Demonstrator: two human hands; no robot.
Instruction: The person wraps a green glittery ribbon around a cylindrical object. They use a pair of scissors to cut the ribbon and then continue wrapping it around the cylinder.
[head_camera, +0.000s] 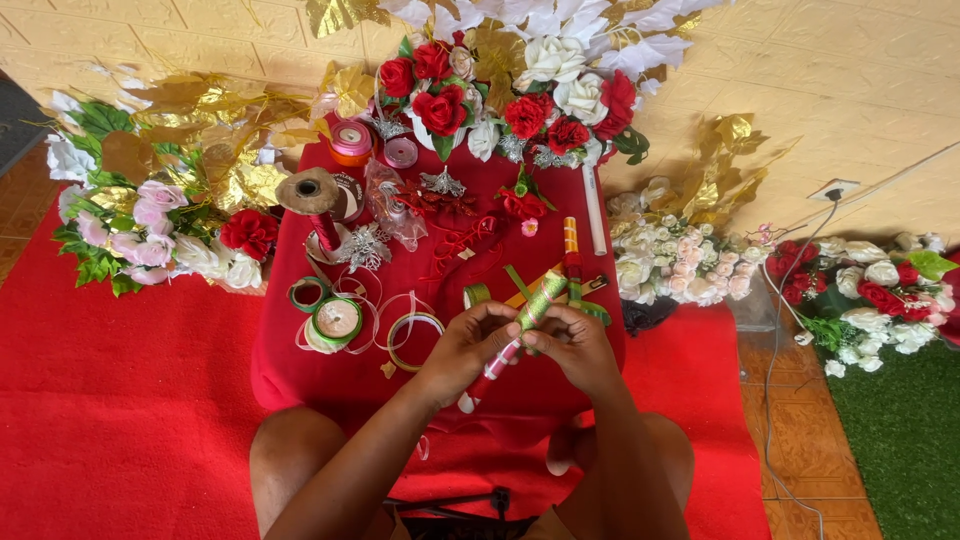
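Both my hands meet over the front of a small table draped in red cloth (300, 380). My left hand (466, 345) and my right hand (572, 345) together grip a thin stick (520, 330), red and white at its lower end and wrapped in green tape at its upper end. A small roll of green tape (477, 294) lies just beyond my left hand. Scissors with green handles (585, 300) lie past my right hand.
Ribbon spools (337, 320) and a big brown reel (308, 191) sit on the table's left. A bouquet of red and white roses (500, 100) stands at the back. Pink, white and gold flowers (150, 210) lie left, more flowers (690, 260) right. A white cable (775, 330) trails right.
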